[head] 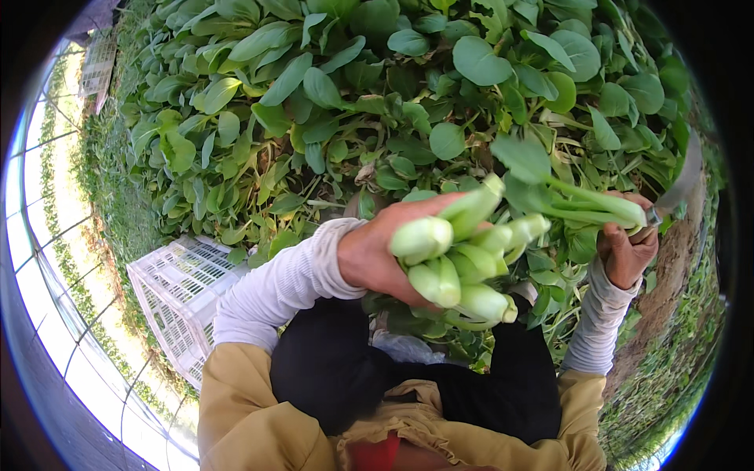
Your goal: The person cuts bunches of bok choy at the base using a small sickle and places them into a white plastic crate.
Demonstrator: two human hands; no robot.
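A bunch of several cut leafy greens point(465, 259), like bok choy, is gripped by my left hand point(377, 253), their pale stem ends facing up toward me. My right hand point(627, 250) holds another cut plant point(595, 206) by its stem base, its leaves pointing left beside the bunch. Also in the right hand is a knife with a curved blade point(683, 176); the blade points up and away, and its handle is mostly hidden by the fingers. Beyond both hands spreads a dense bed of the same greens point(353, 88), with some yellowed leaves low down.
A white slatted plastic crate point(182, 294) stands on the left, and another crate point(97, 65) is farther off at upper left. Clear plastic point(406, 347) lies between my knees. A bare soil strip point(677, 277) runs along the right. A wire-framed greenhouse side point(53, 247) curves along the left.
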